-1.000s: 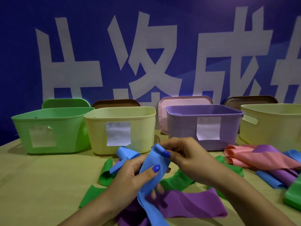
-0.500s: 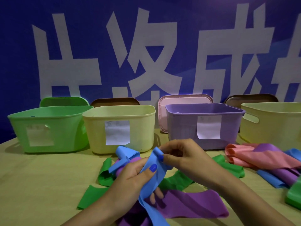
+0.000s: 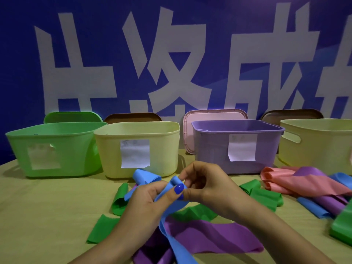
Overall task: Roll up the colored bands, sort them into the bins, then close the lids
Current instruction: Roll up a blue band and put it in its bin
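Where bands sprawl, 4 bins (image 3: 137, 149) behind.

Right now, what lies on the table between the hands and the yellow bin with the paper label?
In the head view, a loosely curled blue band lies before the yellow bin, beyond both hands.

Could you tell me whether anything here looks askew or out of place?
Yes, two small things. The label on the purple bin hangs crooked, its lower left corner dropping below the rest. The rightmost yellow bin is turned so its handle slot shows, unlike the other three bins.
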### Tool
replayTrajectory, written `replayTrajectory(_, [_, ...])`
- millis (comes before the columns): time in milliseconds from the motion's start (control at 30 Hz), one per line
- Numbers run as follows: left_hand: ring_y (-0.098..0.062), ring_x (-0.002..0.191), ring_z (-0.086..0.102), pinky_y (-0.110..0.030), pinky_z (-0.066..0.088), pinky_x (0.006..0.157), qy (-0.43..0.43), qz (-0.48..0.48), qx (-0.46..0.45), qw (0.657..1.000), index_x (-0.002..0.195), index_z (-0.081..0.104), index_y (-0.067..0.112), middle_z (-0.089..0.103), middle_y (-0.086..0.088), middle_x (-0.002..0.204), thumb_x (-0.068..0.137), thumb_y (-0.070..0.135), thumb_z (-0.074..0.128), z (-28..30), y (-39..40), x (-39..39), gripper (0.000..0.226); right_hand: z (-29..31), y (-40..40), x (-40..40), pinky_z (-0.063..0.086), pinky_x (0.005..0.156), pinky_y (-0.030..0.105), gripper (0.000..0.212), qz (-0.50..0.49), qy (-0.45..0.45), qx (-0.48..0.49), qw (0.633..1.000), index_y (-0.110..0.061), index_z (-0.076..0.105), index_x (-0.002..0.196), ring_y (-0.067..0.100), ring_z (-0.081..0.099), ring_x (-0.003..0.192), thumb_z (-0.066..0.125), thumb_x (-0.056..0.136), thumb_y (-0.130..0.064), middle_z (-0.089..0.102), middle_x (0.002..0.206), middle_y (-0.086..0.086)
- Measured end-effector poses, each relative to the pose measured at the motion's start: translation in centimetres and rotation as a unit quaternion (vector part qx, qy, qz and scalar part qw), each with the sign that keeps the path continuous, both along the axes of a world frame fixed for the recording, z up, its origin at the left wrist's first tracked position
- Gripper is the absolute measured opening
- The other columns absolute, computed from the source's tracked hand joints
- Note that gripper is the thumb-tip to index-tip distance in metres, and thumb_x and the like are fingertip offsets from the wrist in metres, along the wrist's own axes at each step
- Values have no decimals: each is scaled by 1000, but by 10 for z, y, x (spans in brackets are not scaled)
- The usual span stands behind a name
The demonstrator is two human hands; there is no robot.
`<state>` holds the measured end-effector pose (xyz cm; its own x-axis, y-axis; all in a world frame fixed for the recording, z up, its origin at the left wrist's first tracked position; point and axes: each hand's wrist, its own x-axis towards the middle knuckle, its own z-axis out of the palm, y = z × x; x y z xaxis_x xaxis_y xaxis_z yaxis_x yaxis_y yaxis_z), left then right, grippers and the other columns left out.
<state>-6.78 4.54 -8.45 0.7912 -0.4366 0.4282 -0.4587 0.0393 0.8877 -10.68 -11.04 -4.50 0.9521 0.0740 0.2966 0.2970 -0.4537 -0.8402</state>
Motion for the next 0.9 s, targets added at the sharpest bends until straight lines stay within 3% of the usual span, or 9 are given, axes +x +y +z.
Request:
replayTrajectory(100, [-18, 73, 59, -39, 45, 75, 38, -3, -23, 999, 78, 76, 15, 71, -9, 76, 61, 54, 69, 3, 1, 0, 43, 0, 2, 0, 47, 61, 23, 23, 6, -19, -31, 999, -25, 60, 84, 5, 48, 62, 76, 76, -10, 56, 74, -7])
replayTrajectory(267, [-25, 69, 60, -34, 46, 68, 108, -14, -54, 993, 72, 70, 4, 67, -18, 71, 68, 37, 80, 1, 0, 1, 35, 2, 1, -4, 48, 64, 22, 29, 9, -20, -117, 993, -32, 60, 90, 4, 50, 64, 80, 72, -19, 50, 87, -7])
replayTrajectory(400, [-33, 88, 65, -51, 48, 88, 95, -17, -39, 995, 88, 71, 6, 69, -26, 93, 73, 38, 69, 5, 1, -3, 35, 10, -3, -7, 50, 66, 25, 9, 28, 11, -65, 997, -31, 61, 85, 4, 52, 68, 61, 89, -23, 56, 81, -10])
replayTrajectory(500, [-36, 90, 69, -46, 52, 86, 101, -16, -47, 994, 91, 72, 8, 72, -22, 92, 78, 29, 67, 7, 1, -5, 25, 10, -4, -7, 51, 69, 21, 20, 53, 30, -84, 995, -23, 65, 107, 6, 58, 71, 48, 97, -20, 65, 91, 0])
replayTrajectory(567, [-36, 83, 70, -42, 55, 78, 118, -16, -55, 991, 90, 71, 3, 71, -25, 88, 80, 24, 69, 9, 0, -7, 23, 5, -2, -6, 56, 79, 33, 27, 69, 36, -105, 991, -14, 65, 113, 23, 65, 84, 42, 100, -20, 66, 104, 14])
replayTrajectory(633, [-35, 72, 70, -38, 58, 67, 165, -24, -73, 983, 86, 72, -2, 70, -29, 83, 72, 19, 63, 8, 0, -10, 26, 2, 0, -5, 52, 83, 50, 27, 64, 27, -117, 991, -16, 66, 112, 38, 62, 92, 42, 100, -21, 68, 102, 18])
replayTrajectory(667, [-34, 70, 69, -39, 59, 65, 192, -36, -85, 977, 83, 72, -3, 69, -31, 83, 71, 15, 64, 9, 0, -11, 23, 1, 0, -4, 51, 81, 52, 27, 58, 20, -115, 991, -17, 67, 111, 40, 62, 91, 43, 100, -21, 69, 99, 17])
replayTrajectory(767, [-34, 78, 70, -39, 60, 66, 252, -104, -99, 957, 90, 73, -3, 69, -30, 94, 64, -6, 72, 13, -1, -14, 27, 2, -4, -3, 55, 78, 43, 26, 25, 5, -99, 995, -8, 68, 107, 27, 67, 79, 45, 99, -15, 70, 94, 15])
replayTrajectory(900, [-31, 78, 70, -31, 59, 66, 272, -123, -86, 951, 90, 74, -1, 69, -29, 96, 59, -6, 62, 9, -1, -9, 34, -2, -7, 1, 54, 77, 40, 21, -1, 8, -96, 995, -12, 72, 100, 19, 63, 72, 53, 94, -15, 70, 82, 7])
